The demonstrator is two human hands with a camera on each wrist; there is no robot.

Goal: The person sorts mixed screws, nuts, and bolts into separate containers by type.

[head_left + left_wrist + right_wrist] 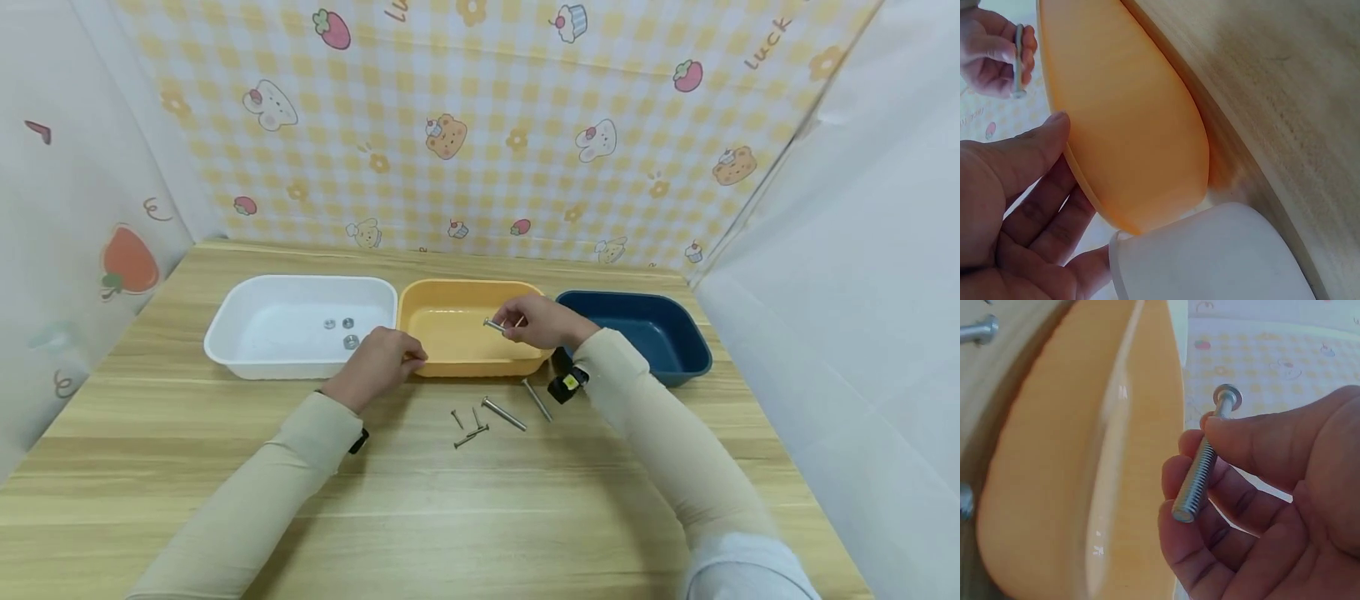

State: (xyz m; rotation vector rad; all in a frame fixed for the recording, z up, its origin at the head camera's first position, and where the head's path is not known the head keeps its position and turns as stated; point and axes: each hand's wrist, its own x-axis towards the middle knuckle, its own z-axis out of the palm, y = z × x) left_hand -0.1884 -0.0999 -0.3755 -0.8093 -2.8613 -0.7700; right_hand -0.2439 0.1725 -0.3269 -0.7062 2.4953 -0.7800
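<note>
My right hand (542,322) pinches a silver bolt (1200,465) between thumb and fingers, above the right part of the yellow tray (480,369). In the right wrist view its threaded end points toward the camera and its round head lies farther away. My left hand (378,367) grips the near left rim of that tray, thumb (1054,134) on the outside and fingers behind the rim. One of its fingers is close against the white tray (1210,256). On the table before the yellow tray lie two long bolts (504,414) and three small screws (471,436).
Three nuts (350,342) lie in the white tray to the left. A dark blue tray (693,337) stands on the right, partly behind my right forearm. Along the wooden table's (420,517) far edge hangs a checked cloth (517,192); white sheets flank both sides.
</note>
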